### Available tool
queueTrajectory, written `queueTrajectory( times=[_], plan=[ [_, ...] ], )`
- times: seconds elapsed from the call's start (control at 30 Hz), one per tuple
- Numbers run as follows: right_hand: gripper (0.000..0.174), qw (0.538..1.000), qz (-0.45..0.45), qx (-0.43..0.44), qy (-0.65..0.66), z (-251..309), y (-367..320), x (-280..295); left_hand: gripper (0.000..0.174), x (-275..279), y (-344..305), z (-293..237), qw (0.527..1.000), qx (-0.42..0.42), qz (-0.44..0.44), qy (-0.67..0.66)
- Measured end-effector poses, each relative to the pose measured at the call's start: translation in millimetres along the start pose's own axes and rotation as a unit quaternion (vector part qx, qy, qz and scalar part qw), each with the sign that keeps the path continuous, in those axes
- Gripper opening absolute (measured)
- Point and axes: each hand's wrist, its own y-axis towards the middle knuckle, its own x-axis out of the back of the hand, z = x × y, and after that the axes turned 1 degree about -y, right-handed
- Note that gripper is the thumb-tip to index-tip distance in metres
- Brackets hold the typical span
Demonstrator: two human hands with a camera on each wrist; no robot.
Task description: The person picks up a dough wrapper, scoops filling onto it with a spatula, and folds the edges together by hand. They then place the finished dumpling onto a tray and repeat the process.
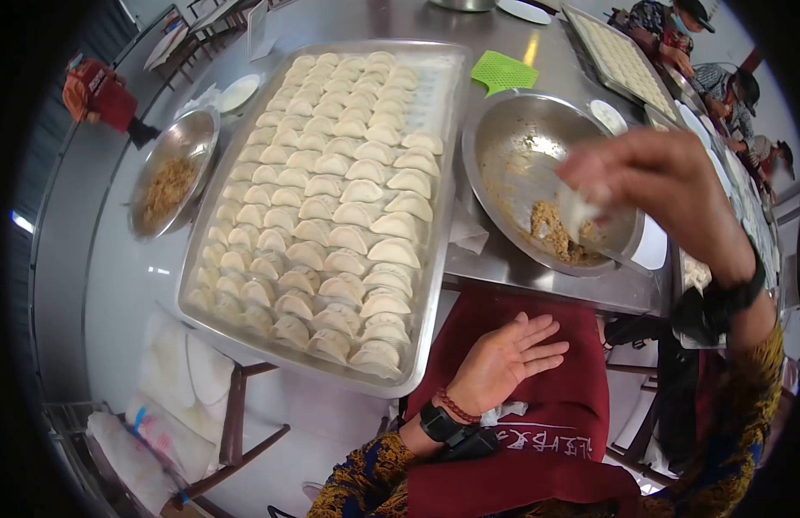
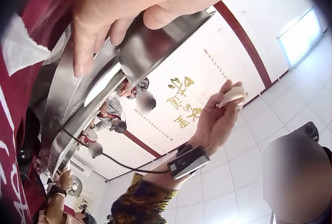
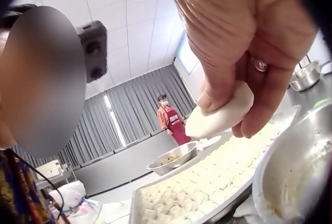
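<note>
Above the large steel bowl [image 1: 495,173], my right hand [image 1: 663,177] pinches a pale folded dumpling [image 3: 220,115] between thumb and fingers. In the left wrist view that raised dumpling [image 2: 233,96] shows against the wall. Brown filling [image 1: 551,233] lies low in the bowl, a utensil handle [image 1: 620,257] leaning out over the near rim. My left hand [image 1: 503,363] is held palm up over the dark red apron [image 1: 538,328], fingers extended and holding nothing. Left of the bowl, a big metal tray [image 1: 434,95] carries rows of dumplings [image 1: 331,207], with bare space at its far right corner.
A second bowl of filling [image 1: 167,186] stands left of the tray. Behind the large bowl lies a green perforated piece [image 1: 503,73]. Another loaded tray [image 1: 620,60] and several people are at the back right. A chair [image 1: 236,414] stands at lower left.
</note>
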Motion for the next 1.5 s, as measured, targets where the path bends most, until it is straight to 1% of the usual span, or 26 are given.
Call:
queueTrajectory(
  times=[0.03,0.1,0.17,0.2,0.27,0.43,0.5,0.57,0.63,0.67,0.7,0.73,0.8,0.83,0.9,0.93,1.0,1.03,1.1,1.17,1.23,1.33,1.4,1.47,1.5],
  plan=[
    [0.013,0.999,0.014,-0.041,-0.007,6,22,-3,0.056,1,-2,-1,1.000,-0.002,0.002,-0.003],
    [0.017,0.996,0.080,0.000,-0.041,5,66,-13,0.055,3,-4,-5,1.000,-0.012,0.009,0.010],
    [0.020,0.995,0.077,0.031,-0.051,-12,105,-29,0.052,4,-5,-9,1.000,-0.008,0.004,0.004],
    [0.020,0.995,0.078,0.031,-0.054,-15,121,-34,0.051,4,-6,-11,1.000,-0.010,-0.003,-0.001],
    [0.020,0.989,0.104,-0.015,-0.105,-18,149,-44,0.047,10,-5,-12,1.000,-0.017,-0.004,-0.023],
    [0.018,0.986,0.112,-0.016,-0.127,-45,199,-65,0.044,23,-2,-17,0.998,-0.014,0.024,-0.062],
    [0.018,0.983,0.115,-0.029,-0.141,-54,213,-74,0.044,32,1,-16,0.993,-0.011,0.055,-0.101],
    [0.018,0.985,0.103,-0.025,-0.135,-71,222,-84,0.046,30,-2,-19,0.994,-0.016,0.049,-0.094],
    [0.019,0.987,0.094,-0.019,-0.126,-83,228,-94,0.049,31,-2,-20,0.997,-0.037,0.027,-0.058],
    [0.019,0.982,0.080,0.001,-0.169,-89,230,-97,0.049,31,-3,-20,0.997,-0.037,0.028,-0.059],
    [0.019,0.975,0.067,0.022,-0.213,-96,231,-99,0.050,30,-4,-19,0.998,-0.051,0.016,-0.030],
    [0.019,0.974,0.069,0.022,-0.214,-103,233,-101,0.052,30,-4,-20,0.998,-0.065,0.005,-0.001],
    [0.017,0.978,0.035,0.041,-0.201,-109,234,-104,0.054,36,-4,-21,0.997,-0.069,0.020,-0.008],
    [0.017,0.978,0.036,0.041,-0.202,-109,235,-105,0.055,37,-4,-21,0.997,-0.071,0.034,-0.012],
    [0.018,0.987,0.040,-0.074,-0.135,-111,234,-107,0.055,35,-3,-24,0.998,-0.064,0.020,-0.018],
    [0.018,0.987,0.040,-0.075,-0.135,-114,234,-107,0.056,34,-2,-25,0.998,-0.058,0.006,-0.022],
    [0.018,0.976,0.023,0.011,-0.218,-118,233,-110,0.056,36,-1,-22,0.998,-0.066,0.010,-0.016],
    [0.018,0.976,0.022,0.010,-0.218,-118,232,-109,0.055,37,-1,-21,0.997,-0.073,0.015,-0.009],
    [0.021,0.968,0.080,0.032,-0.236,-117,230,-109,0.055,34,-1,-22,0.997,-0.073,0.007,0.002],
    [0.021,0.970,0.087,0.019,-0.227,-114,230,-110,0.055,35,-2,-21,0.997,-0.074,-0.004,0.014],
    [0.022,0.971,0.094,0.007,-0.219,-117,230,-109,0.054,40,0,-19,0.997,-0.081,0.010,0.005],
    [0.023,0.967,0.111,0.033,-0.226,-115,229,-106,0.053,43,1,-16,0.996,-0.088,0.016,-0.011],
    [0.025,0.954,0.124,0.051,-0.267,-108,227,-103,0.052,38,-3,-17,0.995,-0.097,0.020,0.002],
    [0.025,0.961,0.117,0.057,-0.243,-106,224,-99,0.052,36,-3,-18,0.994,-0.106,0.025,0.015],
    [0.025,0.966,0.109,0.059,-0.225,-104,221,-95,0.050,38,0,-19,0.996,-0.076,0.016,-0.031]
  ],
)
